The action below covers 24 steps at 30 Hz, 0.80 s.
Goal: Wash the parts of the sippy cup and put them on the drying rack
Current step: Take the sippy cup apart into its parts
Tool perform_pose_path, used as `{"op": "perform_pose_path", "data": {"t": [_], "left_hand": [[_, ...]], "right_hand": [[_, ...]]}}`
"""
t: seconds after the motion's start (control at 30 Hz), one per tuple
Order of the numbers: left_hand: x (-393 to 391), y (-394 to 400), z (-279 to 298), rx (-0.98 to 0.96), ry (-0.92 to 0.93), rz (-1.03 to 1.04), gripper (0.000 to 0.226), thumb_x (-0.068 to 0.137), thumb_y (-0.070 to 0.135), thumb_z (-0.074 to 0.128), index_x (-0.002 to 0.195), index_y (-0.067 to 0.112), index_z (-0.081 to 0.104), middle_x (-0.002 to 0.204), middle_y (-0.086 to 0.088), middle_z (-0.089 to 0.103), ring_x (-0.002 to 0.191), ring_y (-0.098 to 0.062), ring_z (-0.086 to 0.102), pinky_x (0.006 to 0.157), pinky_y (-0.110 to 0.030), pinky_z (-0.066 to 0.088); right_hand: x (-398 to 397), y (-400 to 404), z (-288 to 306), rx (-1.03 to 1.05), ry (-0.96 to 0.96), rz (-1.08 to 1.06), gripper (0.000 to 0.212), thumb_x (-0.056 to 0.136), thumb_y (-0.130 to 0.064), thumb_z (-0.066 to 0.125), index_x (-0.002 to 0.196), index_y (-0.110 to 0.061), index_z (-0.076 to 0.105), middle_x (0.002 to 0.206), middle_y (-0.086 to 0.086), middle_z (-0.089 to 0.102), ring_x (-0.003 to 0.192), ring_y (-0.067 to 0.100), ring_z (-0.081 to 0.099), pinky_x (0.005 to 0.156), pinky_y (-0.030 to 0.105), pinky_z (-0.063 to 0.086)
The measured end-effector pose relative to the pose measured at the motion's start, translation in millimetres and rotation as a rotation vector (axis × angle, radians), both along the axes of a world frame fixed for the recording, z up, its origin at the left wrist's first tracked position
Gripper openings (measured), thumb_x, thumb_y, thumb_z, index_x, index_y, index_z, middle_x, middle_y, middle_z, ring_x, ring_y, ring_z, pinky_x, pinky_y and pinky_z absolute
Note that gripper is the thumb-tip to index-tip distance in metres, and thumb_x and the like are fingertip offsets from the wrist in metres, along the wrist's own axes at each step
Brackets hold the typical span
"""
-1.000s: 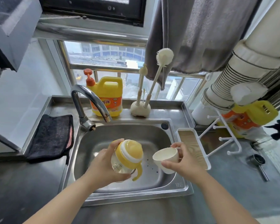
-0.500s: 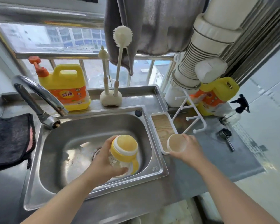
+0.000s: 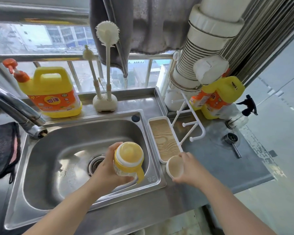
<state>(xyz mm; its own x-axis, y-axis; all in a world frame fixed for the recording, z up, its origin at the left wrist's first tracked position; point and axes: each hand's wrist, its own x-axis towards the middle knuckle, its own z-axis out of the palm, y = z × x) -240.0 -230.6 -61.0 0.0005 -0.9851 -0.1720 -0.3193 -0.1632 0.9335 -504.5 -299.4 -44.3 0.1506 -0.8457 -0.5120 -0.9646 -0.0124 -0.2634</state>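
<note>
My left hand (image 3: 109, 168) grips the sippy cup (image 3: 128, 158) over the right side of the steel sink (image 3: 61, 150). The cup has a clear body, a yellow lid and yellow handles. My right hand (image 3: 190, 168) holds the cream-white cap (image 3: 174, 167) by its rim, its hollow side facing up, just past the sink's right edge. The cap sits at the near end of the drying rack (image 3: 165, 138), a white tray with a wood-grain base and white pegs (image 3: 192, 126) rising to its right.
A chrome faucet (image 3: 15, 112) reaches in from the left. Behind the sink stand a yellow detergent jug (image 3: 53, 94) and two bottle brushes (image 3: 105, 68) in a holder. A black cloth (image 3: 2, 148) lies at left. A second jug (image 3: 215, 99), spray bottle and small metal cup sit at right.
My right hand has carried the cap from above the sink rightward to the near end of the drying rack. My left hand keeps the cup over the sink. The view has swung right.
</note>
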Motion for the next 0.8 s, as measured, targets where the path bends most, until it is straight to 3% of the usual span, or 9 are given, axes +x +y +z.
{"op": "perform_pose_path", "data": {"t": [0.13,0.2,0.27,0.37,0.47,0.57,0.8], "left_hand": [[-8,-8,0,-0.022,-0.030,-0.008,0.097,0.049,0.018,0.092,0.119,0.046,0.030,0.110,0.020,0.055,0.098,0.016,0.049,0.075,0.003,0.035],[-10,-11,1,-0.024,-0.032,-0.005,0.098,0.045,0.028,0.090,0.118,0.048,0.030,0.112,0.018,0.055,0.097,0.015,0.051,0.075,0.003,0.036],[-10,-12,1,-0.022,-0.035,0.006,0.097,0.044,0.029,0.090,0.117,0.049,0.030,0.112,0.018,0.055,0.097,0.014,0.051,0.075,0.003,0.036],[-7,-11,0,-0.048,-0.042,0.010,0.095,0.054,0.010,0.091,0.117,0.045,0.030,0.111,0.022,0.053,0.096,0.019,0.049,0.074,0.005,0.034],[0,-10,-6,-0.052,-0.046,0.007,0.095,0.056,0.006,0.090,0.118,0.045,0.030,0.106,0.033,0.053,0.099,0.018,0.049,0.075,0.003,0.036],[5,-8,-10,-0.034,-0.043,0.011,0.097,0.054,0.014,0.090,0.119,0.052,0.029,0.107,0.040,0.047,0.102,0.013,0.050,0.078,0.001,0.038],[9,1,-10,-0.042,-0.030,0.038,0.095,0.049,0.027,0.086,0.114,0.064,0.027,0.111,0.037,0.046,0.106,0.009,0.049,0.082,-0.001,0.039]], "right_hand": [[-3,1,-9,-0.002,-0.068,-0.006,0.093,0.068,-0.033,0.077,0.144,-0.022,0.025,0.142,-0.002,0.029,0.117,0.017,0.050,0.092,0.025,0.045],[-2,1,-13,0.016,-0.088,0.001,0.097,0.069,-0.031,0.074,0.148,-0.027,0.018,0.148,-0.003,0.022,0.122,0.016,0.048,0.094,0.025,0.045],[-1,1,-15,0.030,-0.103,0.001,0.098,0.070,-0.030,0.073,0.149,-0.028,0.016,0.150,-0.003,0.017,0.124,0.016,0.047,0.096,0.024,0.043],[1,0,-19,0.006,-0.133,0.006,0.095,0.069,-0.029,0.075,0.148,-0.024,0.022,0.149,-0.008,0.015,0.121,0.013,0.047,0.094,0.021,0.042],[-2,-2,-22,-0.002,-0.164,0.005,0.094,0.066,-0.030,0.076,0.146,-0.024,0.027,0.148,-0.010,0.020,0.123,0.010,0.044,0.094,0.018,0.039],[-5,-4,-25,0.004,-0.181,0.001,0.095,0.065,-0.031,0.076,0.146,-0.028,0.026,0.147,-0.009,0.025,0.125,0.009,0.041,0.094,0.016,0.037],[-2,-3,-23,0.032,-0.137,0.051,0.106,0.070,-0.034,0.076,0.152,-0.030,0.007,0.150,-0.014,0.011,0.128,0.010,0.038,0.096,0.021,0.041]]}}
